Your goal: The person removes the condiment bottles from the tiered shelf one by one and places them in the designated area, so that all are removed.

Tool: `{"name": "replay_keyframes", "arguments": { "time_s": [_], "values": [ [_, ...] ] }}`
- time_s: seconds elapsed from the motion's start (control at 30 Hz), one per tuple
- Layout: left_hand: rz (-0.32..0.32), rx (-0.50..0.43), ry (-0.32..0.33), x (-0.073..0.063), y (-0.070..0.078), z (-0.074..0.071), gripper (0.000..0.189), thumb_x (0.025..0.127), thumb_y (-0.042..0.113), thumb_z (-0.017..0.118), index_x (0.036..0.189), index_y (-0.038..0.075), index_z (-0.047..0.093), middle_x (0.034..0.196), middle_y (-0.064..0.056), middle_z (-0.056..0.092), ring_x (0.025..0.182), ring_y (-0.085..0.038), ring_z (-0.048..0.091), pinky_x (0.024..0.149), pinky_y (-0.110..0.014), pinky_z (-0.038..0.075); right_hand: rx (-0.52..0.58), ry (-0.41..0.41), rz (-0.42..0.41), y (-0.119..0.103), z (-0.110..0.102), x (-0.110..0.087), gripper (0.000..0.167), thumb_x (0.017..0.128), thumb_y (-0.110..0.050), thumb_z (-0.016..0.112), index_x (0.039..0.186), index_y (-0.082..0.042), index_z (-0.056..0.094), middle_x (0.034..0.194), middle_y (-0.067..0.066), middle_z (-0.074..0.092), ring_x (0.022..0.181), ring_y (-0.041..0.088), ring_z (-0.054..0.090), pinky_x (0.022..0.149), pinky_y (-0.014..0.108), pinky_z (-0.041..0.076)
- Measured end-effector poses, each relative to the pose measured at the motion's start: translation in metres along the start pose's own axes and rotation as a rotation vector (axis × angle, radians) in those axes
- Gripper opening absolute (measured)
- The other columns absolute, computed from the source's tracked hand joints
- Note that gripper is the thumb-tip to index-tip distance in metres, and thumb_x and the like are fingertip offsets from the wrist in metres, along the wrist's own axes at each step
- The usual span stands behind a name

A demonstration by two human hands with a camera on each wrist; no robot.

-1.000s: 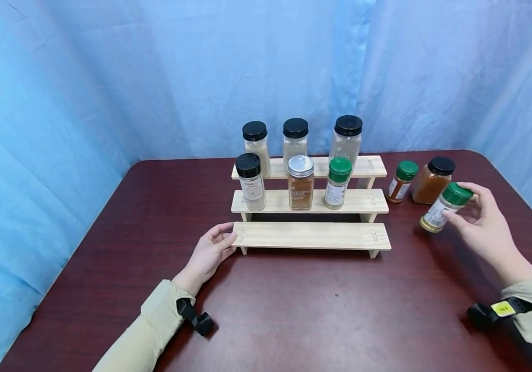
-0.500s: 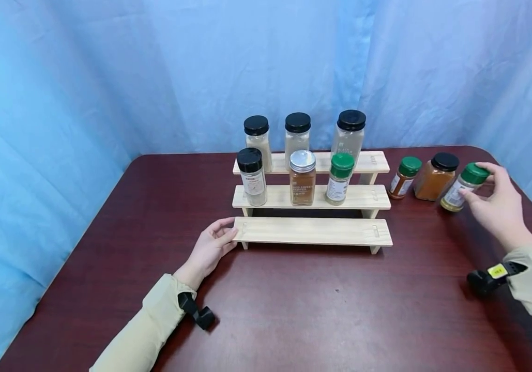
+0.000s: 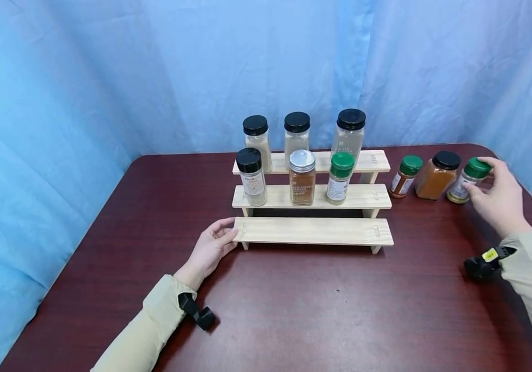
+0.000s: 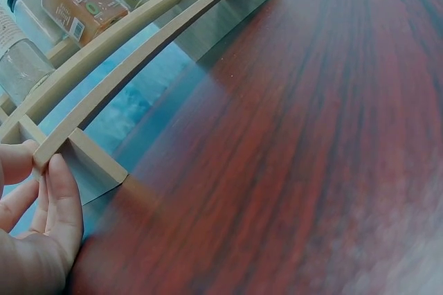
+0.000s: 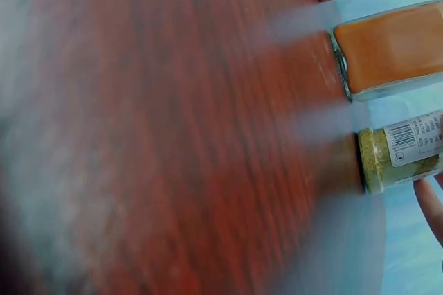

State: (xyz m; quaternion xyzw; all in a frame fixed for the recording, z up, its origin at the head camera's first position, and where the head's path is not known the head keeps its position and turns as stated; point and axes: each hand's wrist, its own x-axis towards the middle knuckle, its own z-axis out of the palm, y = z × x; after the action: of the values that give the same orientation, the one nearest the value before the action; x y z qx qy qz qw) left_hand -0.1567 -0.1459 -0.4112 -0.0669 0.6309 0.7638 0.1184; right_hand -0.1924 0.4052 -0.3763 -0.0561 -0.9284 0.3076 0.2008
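Observation:
My left hand (image 3: 208, 250) pinches the left end of the lowest shelf of a three-tier wooden spice rack (image 3: 312, 230); in the left wrist view its thumb and fingers (image 4: 64, 201) close on the board's corner. At the right, my right hand (image 3: 499, 199) grips a green-capped spice jar (image 3: 468, 182) with a white label. In the right wrist view that jar's base (image 5: 374, 160) is right at the tabletop, greenish-yellow contents showing. Just left of it stand a black-lidded jar of orange-brown powder (image 3: 434, 179) and a smaller green-capped red spice jar (image 3: 404, 178).
Three black-lidded jars (image 3: 297, 135) stand on the rack's top tier. The middle tier bears a black-capped jar (image 3: 253, 181), a silver-lidded jar of brown powder (image 3: 302, 182) and a green-capped jar (image 3: 338, 181). Blue curtains (image 3: 200, 72) hang around the dark red table (image 3: 293, 305).
My right hand has carried the green-capped jar to the back right, beside the black-lidded orange-brown jar, and it has come from tilted to nearly upright. My left hand stays on the rack.

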Motion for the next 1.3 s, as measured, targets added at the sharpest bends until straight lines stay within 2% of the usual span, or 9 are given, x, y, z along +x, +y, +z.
{"name": "replay_keyframes", "arguments": {
  "time_s": [0.17, 0.3, 0.47, 0.53, 0.7, 0.93, 1.07, 1.17, 1.3],
  "values": [
    [0.001, 0.003, 0.003, 0.0, 0.0, 0.001, 0.042, 0.096, -0.001, 0.05, 0.136, -0.003, 0.04, 0.078, 0.009, 0.057, 0.068, 0.0, 0.056, 0.067, -0.015, 0.05, -0.012, 0.007, -0.004, -0.001, 0.001, 0.0, 0.059, 0.094, -0.014, 0.056, 0.146, -0.011, 0.029, 0.124, 0.029, 0.048, 0.087, -0.011, 0.041, 0.064, 0.001, 0.028],
    [-0.001, 0.002, 0.0, 0.0, 0.001, 0.001, 0.043, 0.096, -0.001, 0.049, 0.137, -0.004, 0.039, 0.078, 0.009, 0.057, 0.068, 0.0, 0.056, 0.067, -0.015, 0.05, -0.024, -0.014, -0.004, 0.0, 0.001, 0.001, 0.059, 0.094, -0.013, 0.056, 0.145, -0.008, 0.027, 0.123, 0.031, 0.047, 0.096, 0.017, 0.052, 0.062, 0.001, 0.027],
    [0.007, 0.002, -0.012, 0.0, 0.001, 0.0, 0.043, 0.096, -0.001, 0.049, 0.137, -0.004, 0.038, 0.078, 0.009, 0.057, 0.068, 0.0, 0.056, 0.067, -0.015, 0.05, -0.037, -0.062, -0.008, 0.0, -0.003, 0.005, 0.059, 0.093, -0.01, 0.056, 0.144, -0.002, 0.026, 0.123, 0.034, 0.045, 0.093, 0.02, 0.051, 0.06, -0.001, 0.025],
    [0.013, 0.001, -0.015, 0.001, 0.001, 0.001, 0.042, 0.096, -0.001, 0.049, 0.137, -0.004, 0.039, 0.078, 0.009, 0.057, 0.068, 0.0, 0.056, 0.067, -0.015, 0.05, -0.045, -0.083, -0.014, -0.001, -0.005, 0.006, 0.058, 0.094, -0.008, 0.055, 0.143, 0.001, 0.026, 0.123, 0.034, 0.044, 0.098, 0.03, 0.053, 0.06, 0.007, 0.04],
    [0.01, -0.004, -0.006, 0.0, 0.001, 0.001, 0.042, 0.096, -0.001, 0.049, 0.137, -0.003, 0.039, 0.078, 0.008, 0.058, 0.068, -0.001, 0.057, 0.067, -0.015, 0.05, -0.055, -0.117, -0.041, -0.004, -0.009, 0.009, 0.057, 0.092, -0.001, 0.055, 0.141, 0.005, 0.027, 0.123, 0.036, 0.042, 0.104, 0.05, 0.048, 0.058, 0.023, 0.048],
    [0.011, -0.009, 0.002, -0.001, 0.002, 0.002, 0.042, 0.095, -0.002, 0.049, 0.137, -0.004, 0.039, 0.077, 0.008, 0.057, 0.067, -0.001, 0.056, 0.066, -0.015, 0.05, -0.063, -0.152, -0.043, -0.006, -0.011, 0.013, 0.058, 0.092, -0.003, 0.057, 0.141, 0.007, 0.027, 0.123, 0.036, 0.04, 0.103, 0.05, 0.047, 0.051, 0.003, 0.033],
    [0.013, -0.01, 0.004, -0.001, 0.002, 0.002, 0.042, 0.095, -0.002, 0.049, 0.136, -0.003, 0.04, 0.076, 0.008, 0.057, 0.066, -0.001, 0.056, 0.066, -0.015, 0.05, -0.119, -0.141, -0.033, -0.003, -0.011, 0.017, 0.054, 0.095, -0.011, 0.055, 0.139, 0.007, 0.03, 0.121, 0.037, 0.038, 0.101, 0.046, 0.049, 0.066, 0.03, 0.052],
    [0.012, -0.008, 0.006, -0.001, 0.001, 0.002, 0.042, 0.095, -0.002, 0.049, 0.136, -0.004, 0.04, 0.076, 0.008, 0.056, 0.066, -0.001, 0.056, 0.066, -0.015, 0.05, -0.179, -0.123, -0.027, -0.001, -0.012, 0.02, 0.049, 0.095, -0.014, 0.055, 0.134, 0.009, 0.036, 0.121, 0.036, 0.036, 0.104, 0.045, 0.046, 0.075, 0.06, 0.044],
    [0.015, -0.009, 0.011, -0.002, 0.001, 0.002, 0.041, 0.095, -0.002, 0.049, 0.135, -0.004, 0.041, 0.076, 0.008, 0.056, 0.066, -0.001, 0.055, 0.065, -0.015, 0.05, -0.221, -0.122, -0.04, -0.006, -0.02, 0.023, 0.044, 0.094, -0.015, 0.057, 0.125, 0.012, 0.041, 0.122, 0.036, 0.034, 0.112, 0.051, 0.034, 0.078, 0.064, 0.038]
  ]
}}
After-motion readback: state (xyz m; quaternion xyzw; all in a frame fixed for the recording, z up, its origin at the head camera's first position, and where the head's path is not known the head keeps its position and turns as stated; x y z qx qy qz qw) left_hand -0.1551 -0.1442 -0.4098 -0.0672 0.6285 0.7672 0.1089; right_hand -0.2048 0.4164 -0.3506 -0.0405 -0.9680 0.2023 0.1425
